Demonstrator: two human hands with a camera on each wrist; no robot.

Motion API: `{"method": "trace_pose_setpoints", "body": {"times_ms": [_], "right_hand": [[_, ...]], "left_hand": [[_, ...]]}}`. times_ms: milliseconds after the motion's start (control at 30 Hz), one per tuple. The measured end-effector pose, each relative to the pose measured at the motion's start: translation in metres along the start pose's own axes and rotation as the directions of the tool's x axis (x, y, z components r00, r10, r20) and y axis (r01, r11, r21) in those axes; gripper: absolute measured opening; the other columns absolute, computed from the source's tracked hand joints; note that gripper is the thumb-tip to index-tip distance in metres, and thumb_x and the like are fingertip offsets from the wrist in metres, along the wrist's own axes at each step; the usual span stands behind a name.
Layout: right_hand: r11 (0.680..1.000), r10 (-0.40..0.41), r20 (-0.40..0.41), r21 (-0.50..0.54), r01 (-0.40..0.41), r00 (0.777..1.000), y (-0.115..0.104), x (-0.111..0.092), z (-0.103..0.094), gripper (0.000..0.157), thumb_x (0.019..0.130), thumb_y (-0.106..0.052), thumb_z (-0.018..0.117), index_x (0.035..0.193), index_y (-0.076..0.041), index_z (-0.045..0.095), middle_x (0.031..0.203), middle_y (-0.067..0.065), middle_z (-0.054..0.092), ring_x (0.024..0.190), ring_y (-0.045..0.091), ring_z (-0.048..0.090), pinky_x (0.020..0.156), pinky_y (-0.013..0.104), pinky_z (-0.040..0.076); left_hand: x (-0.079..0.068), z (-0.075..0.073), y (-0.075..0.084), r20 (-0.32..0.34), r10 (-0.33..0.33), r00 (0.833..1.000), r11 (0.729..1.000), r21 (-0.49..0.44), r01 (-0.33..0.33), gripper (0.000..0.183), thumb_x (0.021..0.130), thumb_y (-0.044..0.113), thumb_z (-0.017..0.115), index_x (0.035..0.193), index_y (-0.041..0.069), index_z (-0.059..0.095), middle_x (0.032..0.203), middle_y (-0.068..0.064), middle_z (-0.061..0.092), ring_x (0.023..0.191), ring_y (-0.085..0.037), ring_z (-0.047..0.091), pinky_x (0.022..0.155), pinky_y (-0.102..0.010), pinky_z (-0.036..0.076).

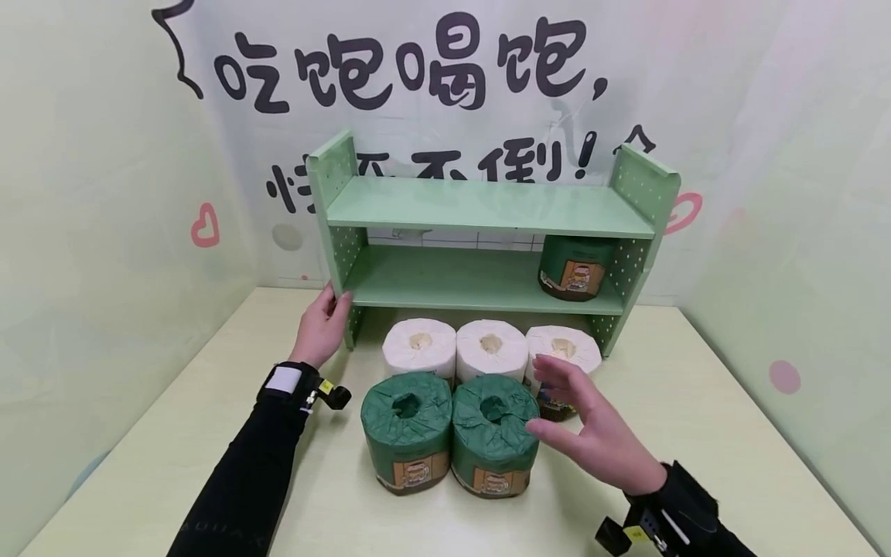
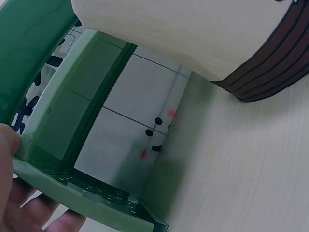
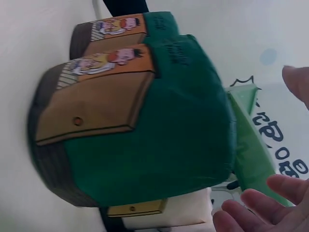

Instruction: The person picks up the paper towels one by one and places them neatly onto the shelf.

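My left hand (image 1: 323, 326) grips the left side panel of a small green two-tier shelf (image 1: 445, 277); in the left wrist view the thumb is on one face and the fingers curl behind the other. My right hand (image 1: 604, 433) hovers with fingers spread beside the right-hand green toilet roll (image 1: 496, 445), holding nothing. To its left stands another green toilet roll (image 1: 407, 433). Behind them is a row of white-topped toilet rolls (image 1: 420, 346), the rightmost partly hidden by my right fingers. In the right wrist view the near green roll (image 3: 178, 125) fills the middle.
One green-wrapped roll (image 1: 574, 267) sits at the right end of the shelf's lower board. The shelf stands on a pale wooden table (image 1: 334, 495), close to a back wall sheet (image 1: 390, 70) with large black writing. Pale side walls (image 1: 800, 255) flank the table.
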State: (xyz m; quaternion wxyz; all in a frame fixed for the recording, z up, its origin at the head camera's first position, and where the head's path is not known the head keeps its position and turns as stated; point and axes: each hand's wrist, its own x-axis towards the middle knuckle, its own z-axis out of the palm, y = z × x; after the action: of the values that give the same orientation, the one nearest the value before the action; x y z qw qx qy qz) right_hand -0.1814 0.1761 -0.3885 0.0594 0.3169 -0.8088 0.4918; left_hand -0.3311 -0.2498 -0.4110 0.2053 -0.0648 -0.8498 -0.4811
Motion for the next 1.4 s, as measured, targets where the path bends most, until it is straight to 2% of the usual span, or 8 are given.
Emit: {"method": "trace_pose_setpoints", "body": {"times_ms": [133, 267, 433, 600, 733, 933, 1067, 1400], "right_hand": [[0.999, 0.009, 0.046, 0.03, -0.01, 0.999, 0.008, -0.004, 0.011, 0.08, 0.089, -0.014, 0.078, 0.152, -0.009, 0.027, 0.148, 0.007, 0.037, 0.129, 0.021, 0.039, 0.101, 0.048, 0.042], [0.998, 0.036, 0.088, 0.052, -0.041, 0.996, 0.017, -0.006, 0.021, 0.093, 0.084, -0.022, 0.083, 0.153, -0.009, 0.022, 0.146, 0.0, 0.038, 0.128, 0.018, 0.039, 0.102, 0.042, 0.041], [0.993, 0.083, 0.111, 0.076, -0.092, 0.99, 0.022, -0.008, 0.031, 0.108, 0.077, -0.029, 0.088, 0.155, -0.013, 0.016, 0.146, -0.001, 0.034, 0.128, 0.02, 0.038, 0.102, 0.055, 0.036], [0.988, 0.106, 0.114, 0.101, -0.117, 0.988, 0.026, -0.009, 0.038, 0.114, 0.076, -0.028, 0.089, 0.156, -0.013, 0.01, 0.15, 0.002, 0.03, 0.134, 0.022, 0.029, 0.104, 0.065, 0.026], [0.982, 0.11, 0.131, 0.137, -0.128, 0.985, 0.03, -0.009, 0.043, 0.114, 0.075, -0.026, 0.09, 0.156, -0.017, 0.009, 0.15, -0.002, 0.029, 0.136, 0.019, 0.025, 0.107, 0.065, 0.021], [0.979, 0.073, 0.145, 0.179, -0.099, 0.987, 0.031, -0.008, 0.048, 0.114, 0.074, -0.024, 0.091, 0.156, -0.024, 0.011, 0.15, -0.007, 0.03, 0.136, 0.017, 0.027, 0.108, 0.061, 0.021], [0.978, 0.101, 0.124, 0.172, -0.122, 0.987, 0.031, -0.008, 0.049, 0.11, 0.074, -0.027, 0.091, 0.154, -0.027, 0.015, 0.148, -0.007, 0.033, 0.134, 0.015, 0.03, 0.108, 0.06, 0.022], [0.974, 0.112, 0.088, 0.188, -0.126, 0.99, 0.033, -0.01, 0.051, 0.101, 0.074, -0.026, 0.091, 0.15, -0.025, 0.024, 0.145, -0.004, 0.038, 0.131, 0.017, 0.034, 0.108, 0.06, 0.023]], "left_hand": [[0.0, 0.001, 0.0, -0.002, 0.0, 1.0, 1.0, 0.003, 0.0, 0.047, 0.108, 0.04, 0.042, 0.15, 0.019, 0.042, 0.119, -0.014, 0.062, 0.092, -0.024, 0.054, 0.069, -0.039, 0.047], [0.001, 0.001, -0.002, -0.004, 0.004, 1.0, 1.0, 0.001, -0.004, 0.047, 0.108, 0.04, 0.042, 0.15, 0.019, 0.042, 0.121, -0.014, 0.061, 0.093, -0.024, 0.055, 0.07, -0.04, 0.047], [0.001, 0.0, -0.003, 0.003, 0.006, 1.0, 1.0, -0.013, -0.006, 0.048, 0.108, 0.041, 0.042, 0.15, 0.019, 0.041, 0.125, -0.017, 0.059, 0.099, -0.025, 0.055, 0.076, -0.043, 0.049], [0.001, -0.001, 0.0, -0.005, 0.003, 1.0, 1.0, -0.009, -0.003, 0.048, 0.108, 0.04, 0.042, 0.15, 0.018, 0.042, 0.125, -0.017, 0.059, 0.1, -0.026, 0.055, 0.076, -0.044, 0.049], [0.0, -0.001, 0.001, -0.011, -0.001, 1.0, 1.0, -0.002, 0.001, 0.047, 0.108, 0.039, 0.042, 0.149, 0.017, 0.042, 0.124, -0.017, 0.06, 0.099, -0.026, 0.055, 0.076, -0.044, 0.049], [0.001, 0.0, 0.001, -0.007, 0.004, 1.0, 1.0, -0.006, -0.004, 0.047, 0.108, 0.039, 0.042, 0.149, 0.016, 0.043, 0.125, -0.018, 0.059, 0.103, -0.027, 0.055, 0.079, -0.047, 0.049], [0.003, 0.0, -0.001, -0.012, 0.007, 1.0, 1.0, -0.005, -0.007, 0.046, 0.107, 0.04, 0.043, 0.147, 0.017, 0.045, 0.123, -0.017, 0.06, 0.101, -0.026, 0.055, 0.078, -0.045, 0.048], [0.004, 0.002, -0.006, -0.011, 0.006, 1.0, 1.0, -0.007, -0.006, 0.046, 0.106, 0.045, 0.043, 0.142, 0.018, 0.05, 0.119, -0.016, 0.062, 0.095, -0.025, 0.054, 0.074, -0.042, 0.046]]}}
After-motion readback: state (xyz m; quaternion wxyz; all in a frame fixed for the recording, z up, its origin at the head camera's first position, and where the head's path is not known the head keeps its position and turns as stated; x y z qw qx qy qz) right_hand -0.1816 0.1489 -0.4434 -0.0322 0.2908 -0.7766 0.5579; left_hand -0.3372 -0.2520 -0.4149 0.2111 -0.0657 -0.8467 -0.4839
